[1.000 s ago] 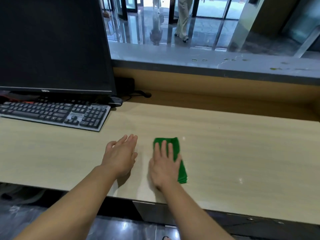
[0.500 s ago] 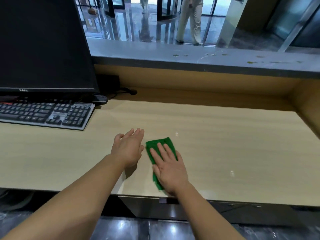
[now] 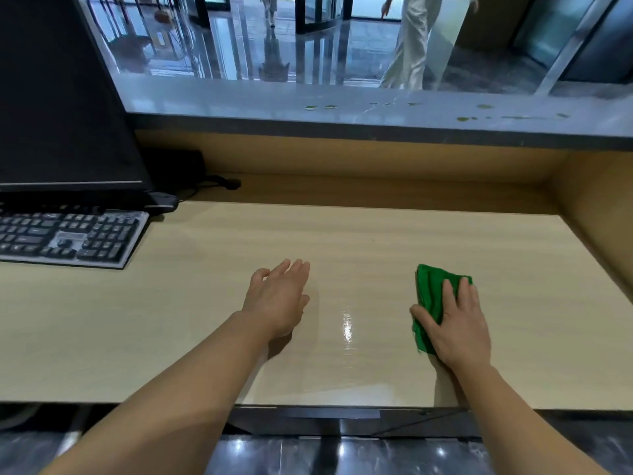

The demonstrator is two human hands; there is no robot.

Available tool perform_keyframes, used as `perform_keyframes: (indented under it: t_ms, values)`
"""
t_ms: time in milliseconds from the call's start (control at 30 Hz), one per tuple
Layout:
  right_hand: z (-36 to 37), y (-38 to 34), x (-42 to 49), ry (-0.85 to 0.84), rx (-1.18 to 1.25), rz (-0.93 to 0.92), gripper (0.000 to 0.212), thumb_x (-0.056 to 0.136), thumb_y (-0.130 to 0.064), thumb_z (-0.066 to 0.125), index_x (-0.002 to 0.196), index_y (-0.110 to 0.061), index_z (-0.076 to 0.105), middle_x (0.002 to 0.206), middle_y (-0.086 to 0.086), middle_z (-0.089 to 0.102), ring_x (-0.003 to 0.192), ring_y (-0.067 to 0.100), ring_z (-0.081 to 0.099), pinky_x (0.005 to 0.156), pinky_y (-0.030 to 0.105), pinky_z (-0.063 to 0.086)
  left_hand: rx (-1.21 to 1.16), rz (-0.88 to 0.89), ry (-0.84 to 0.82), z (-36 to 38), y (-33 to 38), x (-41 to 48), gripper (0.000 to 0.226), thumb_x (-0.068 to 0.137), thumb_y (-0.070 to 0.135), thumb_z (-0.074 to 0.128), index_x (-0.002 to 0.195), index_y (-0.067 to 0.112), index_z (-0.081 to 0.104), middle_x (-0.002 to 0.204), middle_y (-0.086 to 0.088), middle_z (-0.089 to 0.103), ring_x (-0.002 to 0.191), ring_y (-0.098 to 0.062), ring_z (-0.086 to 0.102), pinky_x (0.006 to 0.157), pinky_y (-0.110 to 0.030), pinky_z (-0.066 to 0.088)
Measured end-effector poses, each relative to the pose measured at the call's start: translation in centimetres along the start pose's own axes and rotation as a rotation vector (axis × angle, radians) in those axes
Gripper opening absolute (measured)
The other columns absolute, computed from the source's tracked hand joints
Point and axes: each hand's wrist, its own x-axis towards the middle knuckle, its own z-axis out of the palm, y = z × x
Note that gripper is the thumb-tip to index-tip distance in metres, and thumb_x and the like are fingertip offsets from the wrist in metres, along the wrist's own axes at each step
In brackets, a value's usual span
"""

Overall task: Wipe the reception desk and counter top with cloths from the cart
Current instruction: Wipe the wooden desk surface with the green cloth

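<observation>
On the desk (image 3: 205, 320), the keyboard (image 3: 68, 240) lies at the far left with the monitor (image 3: 61, 97) behind it. The left hand (image 3: 277, 298) rests flat near the middle; to its right, well apart, the right hand (image 3: 452, 323) lies on the cloth (image 3: 428, 296). The counter top (image 3: 342, 111) runs behind.
</observation>
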Motion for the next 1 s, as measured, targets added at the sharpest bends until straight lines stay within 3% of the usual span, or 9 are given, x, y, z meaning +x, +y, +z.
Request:
perform_keyframes:
  t_ms: [67, 200, 300, 567, 667, 767, 867, 933, 1000]
  values:
    - [0.3, -0.3, 0.2, 0.003, -0.023, 0.019, 0.09, 0.091, -0.072, 0.029, 0.156, -0.016, 0.001, 0.163, 0.009, -0.007, 0.15, 0.021, -0.009, 0.12, 0.033, -0.002, -0.009, 0.001, 0.008, -0.1, 0.3, 0.0, 0.057, 0.102, 0.027, 0.038, 0.152, 0.021, 0.012, 0.161, 0.004, 0.013, 0.149, -0.013, 0.005, 0.116, -0.037, 0.008]
    - [1.1, -3.0, 0.6, 0.105, 0.044, 0.134, 0.064, 0.1, -0.036, 0.035, 0.155, -0.009, 0.018, 0.162, 0.015, 0.008, 0.149, 0.029, 0.005, 0.12, 0.038, 0.009, -0.031, -0.014, 0.021, -0.4, 0.0, -0.5, 0.057, 0.102, 0.027, 0.038, 0.152, 0.022, 0.013, 0.161, 0.005, 0.015, 0.149, -0.012, 0.004, 0.116, -0.037, 0.008]
    - [1.4, -6.4, 0.4, 0.124, 0.043, 0.178, 0.056, 0.099, -0.024, 0.037, 0.151, -0.007, 0.027, 0.16, 0.019, 0.017, 0.146, 0.034, 0.013, 0.116, 0.043, 0.018, -0.029, -0.046, 0.022, -0.7, -0.9, -1.5, 0.059, 0.101, 0.026, 0.039, 0.153, 0.022, 0.011, 0.161, 0.005, 0.011, 0.149, -0.012, 0.003, 0.116, -0.036, 0.008]
    - [3.5, -16.0, -3.8, -0.004, 0.127, -0.117, 0.057, 0.102, -0.021, 0.036, 0.155, -0.011, 0.017, 0.162, 0.015, 0.007, 0.15, 0.03, 0.004, 0.122, 0.038, 0.009, 0.002, -0.161, 0.014, -1.9, -2.9, -4.4, 0.061, 0.101, 0.025, 0.039, 0.154, 0.022, 0.008, 0.161, 0.005, 0.012, 0.149, -0.012, 0.003, 0.116, -0.035, 0.008]
    - [3.2, -18.8, -5.9, -0.111, 0.237, -0.235, 0.055, 0.102, -0.016, 0.036, 0.154, -0.014, 0.021, 0.163, 0.011, 0.008, 0.15, 0.024, 0.005, 0.12, 0.033, 0.018, 0.007, -0.187, 0.035, -3.0, -3.2, -5.1, 0.063, 0.1, 0.025, 0.04, 0.154, 0.022, 0.008, 0.161, 0.005, 0.013, 0.148, -0.011, 0.005, 0.115, -0.034, 0.009]
    - [1.7, -20.5, -6.8, -0.219, 0.516, -0.205, 0.051, 0.1, -0.016, 0.038, 0.151, -0.017, 0.034, 0.157, 0.006, 0.03, 0.143, 0.021, 0.031, 0.11, 0.03, 0.033, 0.014, -0.208, 0.063, -4.3, -3.1, -5.4, 0.062, 0.1, 0.028, 0.04, 0.154, 0.024, 0.01, 0.161, 0.006, 0.015, 0.148, -0.011, 0.007, 0.114, -0.033, 0.01]
    - [-0.9, -21.3, -6.4, -0.358, 1.019, 0.026, 0.041, 0.093, -0.008, 0.042, 0.128, -0.013, 0.062, 0.117, 0.008, 0.068, 0.102, 0.028, 0.064, 0.086, 0.032, 0.05, 0.023, -0.224, 0.094, -6.3, -2.3, -5.7, 0.059, 0.101, 0.028, 0.04, 0.153, 0.023, 0.013, 0.159, 0.003, 0.021, 0.148, -0.013, 0.01, 0.115, -0.035, 0.012]
    - [-3.0, -21.1, -5.5, -0.441, 1.319, 0.198, 0.029, 0.09, -0.002, 0.041, 0.101, -0.003, 0.068, 0.092, 0.014, 0.07, 0.075, 0.03, 0.063, 0.068, 0.033, 0.052, 0.039, -0.231, 0.119, -7.7, -1.6, -5.7, 0.056, 0.101, 0.027, 0.04, 0.152, 0.022, 0.017, 0.156, 0.0, 0.029, 0.148, -0.015, 0.013, 0.113, -0.035, 0.015]
    - [-5.3, -20.1, -4.3, -0.485, 1.475, 0.322, 0.022, 0.091, 0.001, 0.042, 0.084, -0.002, 0.063, 0.083, 0.017, 0.064, 0.07, 0.027, 0.057, 0.062, 0.03, 0.047, 0.043, -0.241, 0.143, -9.1, -0.9, -5.7, 0.052, 0.101, 0.026, 0.041, 0.149, 0.022, 0.022, 0.152, -0.001, 0.036, 0.146, -0.016, 0.017, 0.111, -0.035, 0.017]
